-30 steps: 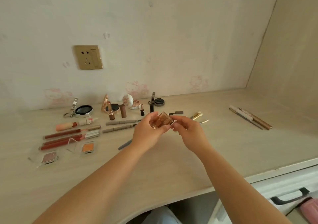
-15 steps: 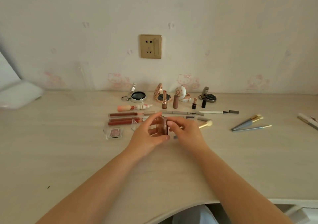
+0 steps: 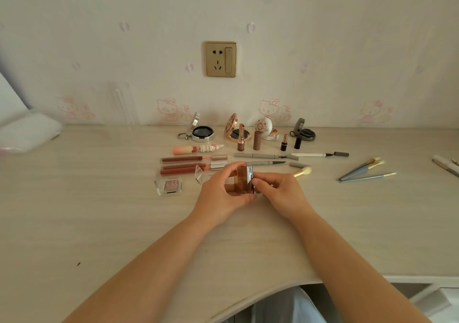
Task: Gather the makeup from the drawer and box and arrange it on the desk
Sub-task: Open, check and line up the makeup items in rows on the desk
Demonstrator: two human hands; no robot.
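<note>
1. The desk (image 3: 99,223) fills my view, pale wood, with its curved front edge just over my lap.
2. My left hand (image 3: 221,196) sits near the middle of the desk, fingers and thumb curled around a small amber-brown compact (image 3: 244,180) that stands on edge, its hinged halves partly apart.
3. My right hand (image 3: 280,193) comes in from the other side, thumb and forefinger pinching the right edge of the same compact.
4. Toward the back edge stands a row of open round compacts: a silver one (image 3: 202,132), a rose-gold one (image 3: 234,131), a white one (image 3: 267,127) and a dark one (image 3: 304,132).
5. Toward the right edge lie blue-handled brushes (image 3: 360,172), fanned and well apart from my hands.
6. Left of my hands lie three red lip gloss tubes (image 3: 183,165), side by side, parallel to the back edge.
7. Just in front of the tubes sits a clear square eyeshadow pan (image 3: 171,185) with pink glitter.
8. Two uncapped lipsticks (image 3: 241,137) stand upright before the round compacts.
</note>
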